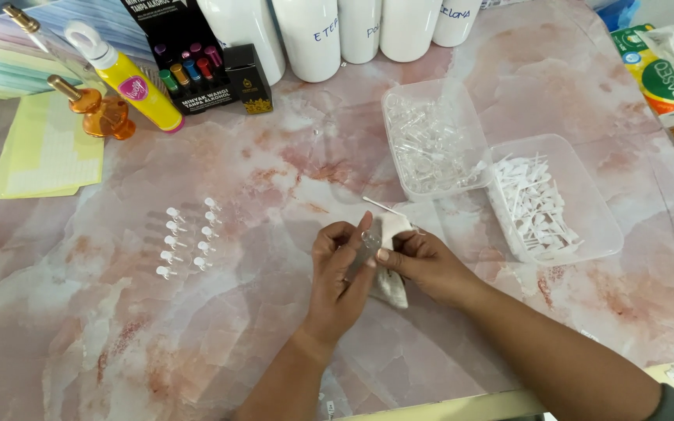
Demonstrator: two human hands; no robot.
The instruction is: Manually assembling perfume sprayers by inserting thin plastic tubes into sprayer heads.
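My left hand pinches a small clear vial at the table's middle. My right hand meets it from the right, fingertips on the vial, and also holds a white tissue with a thin white stick poking up to the left. Two short rows of small clear vials with white caps lie on the pink marble table, left of my hands.
A clear tub of empty vials and a clear tub of white caps sit right of centre. At the back stand white bottles, a black display box, a yellow bottle, an amber dropper bottle, yellow sticker sheets, a tissue pack.
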